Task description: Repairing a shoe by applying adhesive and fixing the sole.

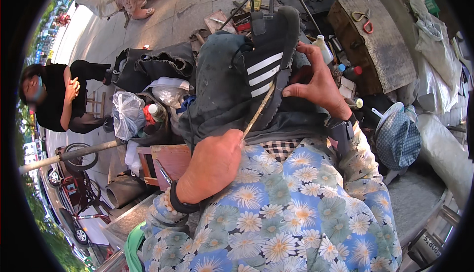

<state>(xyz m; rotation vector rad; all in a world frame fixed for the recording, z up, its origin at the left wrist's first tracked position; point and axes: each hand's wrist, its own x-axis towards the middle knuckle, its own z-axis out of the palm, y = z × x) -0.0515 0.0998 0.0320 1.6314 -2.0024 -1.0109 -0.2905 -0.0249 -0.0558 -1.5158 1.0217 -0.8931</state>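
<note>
Far off to the left a seated person in black (54,99) is waiting with hands together, and nearer in a knotted clear plastic bag (127,114) is slumping against a heap of dark cloth. A reddish wooden box (170,162) is sitting just beside the worker's knee.

Moving in, the left hand (213,166) is closing into a fist around the lower end of a thin pale stick (257,110), which is slanting up to where its tip is meeting the side of the shoe, just below the white stripes. The black shoe (269,59) is lying on the worker's lap over a grey apron, toe pointing away, sole edge turned toward the stick.

The right hand (316,82) is gripping the shoe from the far side, thumb pressing along the upper and fingers curling over its edge, holding it steady.

To my eye the stick is working along the seam between upper and sole, so it seems wise to be keeping the strokes short and the tip pressed low in that join, while the right hand is bracing firmly against the push.

Further right a weathered wooden chest (380,40) is standing with a red-handled tool on top, and a patterned blue hat (397,138) is resting near the elbow.
</note>
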